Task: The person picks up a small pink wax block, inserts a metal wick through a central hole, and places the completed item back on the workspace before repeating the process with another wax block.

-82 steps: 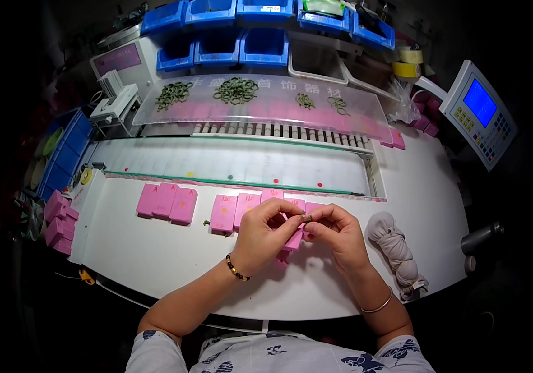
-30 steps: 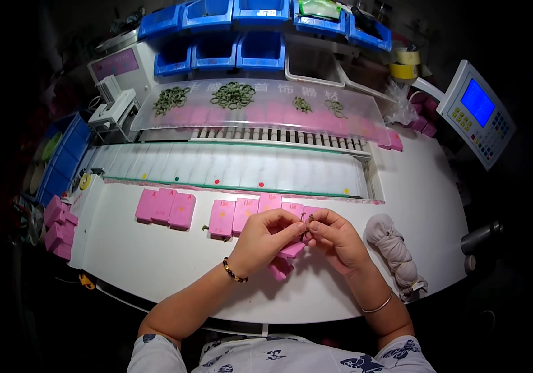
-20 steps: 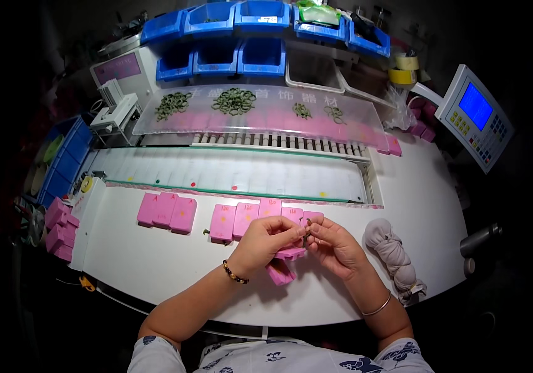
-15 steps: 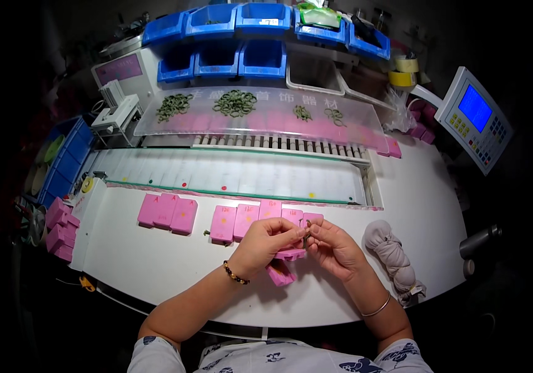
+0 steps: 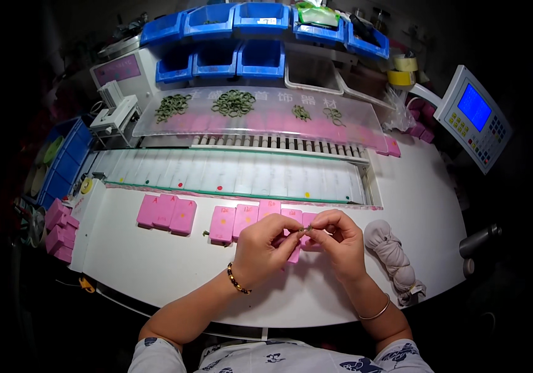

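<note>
We see the left hand [image 5: 264, 245] and the right hand [image 5: 343, 245] meeting above the near part of the desk [image 5: 154, 267], thumbs and forefingers pinched almost together on a small green piece [image 5: 305, 229] between them. Gripping it from both sides by the fingertips probably keeps so tiny a thing steady. A row of pink blocks [image 5: 222, 225] lies around and just beyond the hands, likely for short reaches; whether the fingers touch one, we cannot tell. Three more pink blocks [image 5: 166, 212] sit apart to the left, perhaps as a separate group. Farther off, green rings [image 5: 233, 103] lie heaped on a clear tray [image 5: 266, 118], while bunched grey cloth [image 5: 394, 258] rests right of the right forearm, apparently set aside
</note>
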{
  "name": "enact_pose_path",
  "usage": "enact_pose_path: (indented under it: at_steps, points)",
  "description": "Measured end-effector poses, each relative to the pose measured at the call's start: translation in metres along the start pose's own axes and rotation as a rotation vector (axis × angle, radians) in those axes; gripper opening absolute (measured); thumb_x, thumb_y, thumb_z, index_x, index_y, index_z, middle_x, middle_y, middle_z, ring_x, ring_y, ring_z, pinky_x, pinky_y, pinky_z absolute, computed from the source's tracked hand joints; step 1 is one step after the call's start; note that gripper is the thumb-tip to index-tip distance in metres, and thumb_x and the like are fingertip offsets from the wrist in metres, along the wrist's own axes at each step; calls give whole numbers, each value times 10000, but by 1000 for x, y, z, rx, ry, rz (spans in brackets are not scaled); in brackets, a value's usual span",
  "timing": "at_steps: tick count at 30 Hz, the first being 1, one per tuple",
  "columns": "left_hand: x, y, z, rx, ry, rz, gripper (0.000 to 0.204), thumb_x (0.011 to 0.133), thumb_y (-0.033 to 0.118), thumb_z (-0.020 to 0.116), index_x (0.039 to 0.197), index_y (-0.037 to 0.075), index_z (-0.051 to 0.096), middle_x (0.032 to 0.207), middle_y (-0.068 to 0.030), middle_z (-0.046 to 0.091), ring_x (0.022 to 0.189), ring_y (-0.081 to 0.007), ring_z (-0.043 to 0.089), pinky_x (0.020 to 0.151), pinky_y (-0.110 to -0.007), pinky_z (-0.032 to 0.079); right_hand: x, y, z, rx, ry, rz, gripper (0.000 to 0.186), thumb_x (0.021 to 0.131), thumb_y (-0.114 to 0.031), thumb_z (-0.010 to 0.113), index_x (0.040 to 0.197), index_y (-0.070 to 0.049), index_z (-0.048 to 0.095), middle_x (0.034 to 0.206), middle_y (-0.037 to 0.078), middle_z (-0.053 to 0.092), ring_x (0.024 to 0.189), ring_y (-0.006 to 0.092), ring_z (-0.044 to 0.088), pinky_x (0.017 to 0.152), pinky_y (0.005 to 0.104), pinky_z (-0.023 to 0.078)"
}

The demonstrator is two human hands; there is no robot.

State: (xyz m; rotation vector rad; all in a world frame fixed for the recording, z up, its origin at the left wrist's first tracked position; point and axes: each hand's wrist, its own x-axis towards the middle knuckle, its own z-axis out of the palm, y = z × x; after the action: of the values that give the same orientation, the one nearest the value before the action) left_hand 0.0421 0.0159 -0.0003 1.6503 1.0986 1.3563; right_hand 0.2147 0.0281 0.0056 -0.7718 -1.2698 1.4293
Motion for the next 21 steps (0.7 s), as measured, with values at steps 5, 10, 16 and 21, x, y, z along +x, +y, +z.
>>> enact_pose_path:
  at_steps: [5, 10, 16, 21]
  points:
    - [2, -1, 1, 96, 60, 183, 120, 772, 7, 695, 885, 23, 657, 787, -84, 643, 613, -173, 621, 528, -266, 489, 0, 4, -1, -30, -36, -83, 148, 860, 88, 582, 978, 1, 560, 1009, 55, 540, 931, 124, 593, 798, 301, 599]
    - [3, -2, -1, 204, 21, 282, 149, 779, -76, 678, 909, -14, 637, 831, -105, 638, 683, -146, 648, 564, -247, 547, 0, 5, 0, -45, -44, -111, 155, 859, 97, 574, 981, 2, 559, 1023, 56, 525, 939, 129, 590, 805, 306, 598]
    - [4, -2, 2, 241, 115, 353, 122, 740, 13, 718, 831, 43, 642, 741, -67, 623, 582, -208, 596, 506, -296, 468, 0, 6, 0, -90, -66, -151, 162, 855, 112, 558, 982, 13, 558, 1020, 67, 518, 951, 137, 592, 818, 311, 596]
    - [4, 0, 2, 243, 108, 340, 122, 739, 16, 717, 832, 44, 642, 744, -66, 624, 591, -211, 598, 509, -299, 469, 0, 8, -2, -82, -62, -139, 171, 848, 125, 544, 980, 17, 562, 1027, 72, 519, 946, 141, 598, 814, 306, 596]
